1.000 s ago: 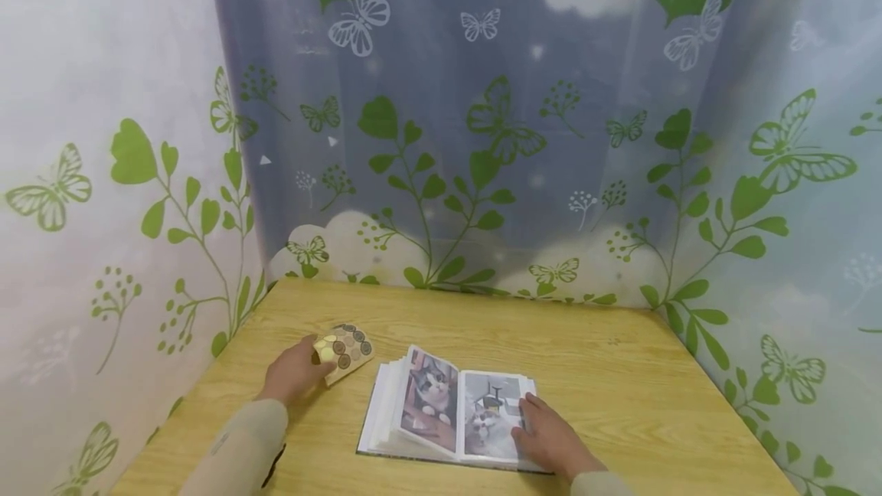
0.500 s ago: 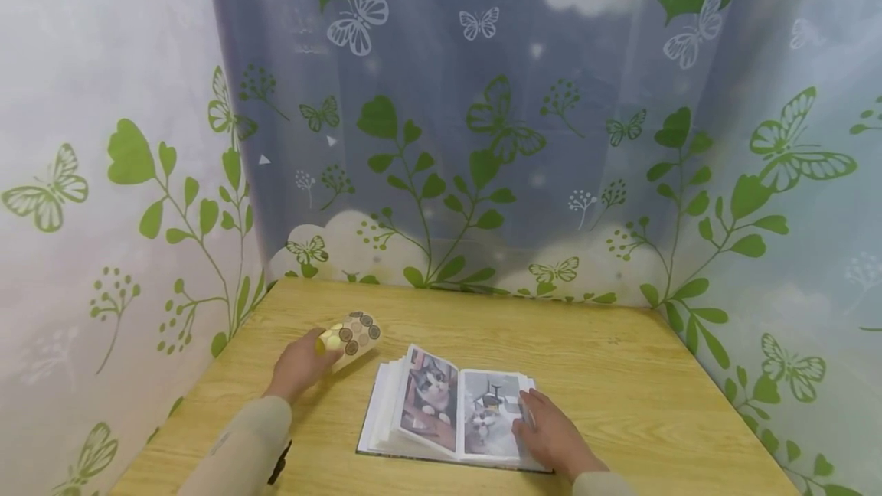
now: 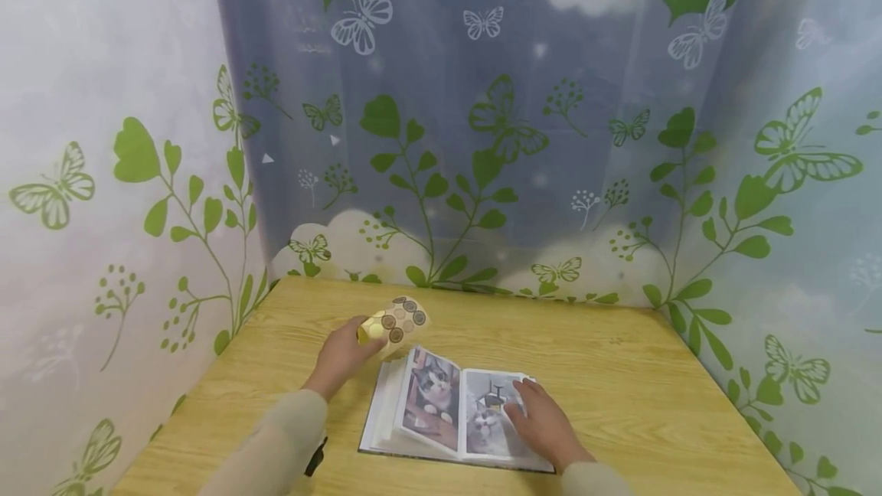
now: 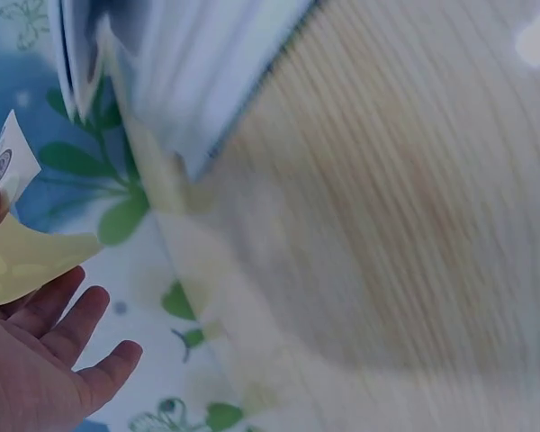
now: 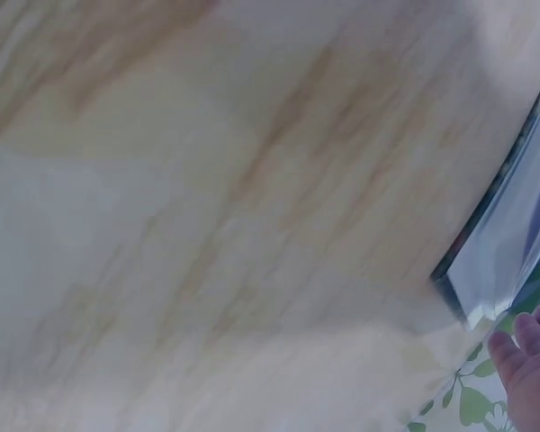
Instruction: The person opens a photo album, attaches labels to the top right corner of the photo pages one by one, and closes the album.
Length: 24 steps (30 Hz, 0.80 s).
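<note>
My left hand [image 3: 342,358] pinches a sheet of round stickers [image 3: 403,321], brown and pale yellow, between thumb and fingers. The sheet bends in a curve and is raised just behind the photo album [image 3: 387,412]. In the left wrist view the yellowish underside of the sticker sheet [image 4: 36,261] shows beside the spread fingers. The album lies open: a cat photo [image 3: 432,396] is on the raised left page, another [image 3: 485,423] on the right one. My right hand [image 3: 547,423] overlaps the right page's outer edge, its fingers extended and loose.
A wood-grain table [image 3: 641,404] carries the album. Curtains [image 3: 441,136] printed with leaves and butterflies enclose its back and both sides. Something dark hangs at the left wrist, by the sleeve [image 3: 276,435].
My left hand has lifted the sticker sheet and carried it right and away, toward the album's back edge. The right hand has shifted slightly, its fingers raised a little from the page. The album stays put.
</note>
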### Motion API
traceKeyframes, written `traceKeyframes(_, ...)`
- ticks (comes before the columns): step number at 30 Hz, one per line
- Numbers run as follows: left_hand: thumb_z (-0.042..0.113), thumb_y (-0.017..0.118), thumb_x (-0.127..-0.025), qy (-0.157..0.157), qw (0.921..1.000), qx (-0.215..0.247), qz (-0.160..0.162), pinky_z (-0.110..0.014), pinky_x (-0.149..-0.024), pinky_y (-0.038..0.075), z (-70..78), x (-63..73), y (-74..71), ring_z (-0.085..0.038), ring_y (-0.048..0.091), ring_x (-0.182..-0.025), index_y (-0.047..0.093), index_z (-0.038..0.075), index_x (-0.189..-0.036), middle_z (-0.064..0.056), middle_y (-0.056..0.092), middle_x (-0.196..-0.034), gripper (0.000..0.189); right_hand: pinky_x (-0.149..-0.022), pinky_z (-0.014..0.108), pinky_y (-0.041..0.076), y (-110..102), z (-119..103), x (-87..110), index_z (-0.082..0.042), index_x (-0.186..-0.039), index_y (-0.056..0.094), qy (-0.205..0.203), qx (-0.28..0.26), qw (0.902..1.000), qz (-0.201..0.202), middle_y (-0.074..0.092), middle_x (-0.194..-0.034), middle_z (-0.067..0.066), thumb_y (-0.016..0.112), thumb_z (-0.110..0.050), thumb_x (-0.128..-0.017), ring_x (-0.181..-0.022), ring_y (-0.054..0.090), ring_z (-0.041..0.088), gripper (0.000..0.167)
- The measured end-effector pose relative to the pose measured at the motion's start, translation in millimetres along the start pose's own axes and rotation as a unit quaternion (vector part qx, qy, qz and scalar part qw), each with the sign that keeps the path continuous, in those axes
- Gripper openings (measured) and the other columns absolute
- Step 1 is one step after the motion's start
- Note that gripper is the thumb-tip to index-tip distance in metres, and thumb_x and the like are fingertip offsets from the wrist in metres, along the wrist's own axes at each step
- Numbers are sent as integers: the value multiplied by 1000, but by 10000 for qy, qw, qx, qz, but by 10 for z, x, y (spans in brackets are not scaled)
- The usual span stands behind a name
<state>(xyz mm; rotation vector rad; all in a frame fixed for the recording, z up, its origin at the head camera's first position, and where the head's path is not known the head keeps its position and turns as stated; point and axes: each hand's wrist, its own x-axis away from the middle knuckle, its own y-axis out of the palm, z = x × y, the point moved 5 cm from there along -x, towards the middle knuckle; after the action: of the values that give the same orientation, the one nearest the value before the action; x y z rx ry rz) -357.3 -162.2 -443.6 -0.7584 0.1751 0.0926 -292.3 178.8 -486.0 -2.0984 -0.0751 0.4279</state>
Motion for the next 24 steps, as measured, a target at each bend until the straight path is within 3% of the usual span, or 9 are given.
traceKeyframes(8, 35, 71, -92, 153, 9989, 450, -10, -49, -90, 51, 292, 18, 144, -33, 62, -109, 55, 3, -136, -15, 65, -123, 57, -108, 59, 34, 11, -83, -56, 10, -129, 56, -24, -171, 9998, 133, 52, -134, 34, 58, -16, -97, -128, 44, 51, 42)
traceKeyframes(18, 39, 70, -91, 240, 9981, 558, -21, -52, -95, 48, 597, 56, 387, -35, 60, -114, 56, 5, -136, -15, 65, -125, 58, -108, 58, 34, 21, -211, -245, 7, -134, 54, 608, -841, 9946, 103, 51, -137, 29, 56, -26, -101, -130, 45, 48, 47)
traceKeyframes(24, 40, 71, -90, 395, 9969, 684, -23, -52, -90, 50, 763, 132, 554, -34, 63, -107, 57, 6, -134, -13, 67, -119, 57, -107, 59, 36, -6, -325, -342, 3, -141, 50, 1201, -1592, 9799, 43, 47, -144, 27, 51, -35, -104, -132, 43, 46, 53)
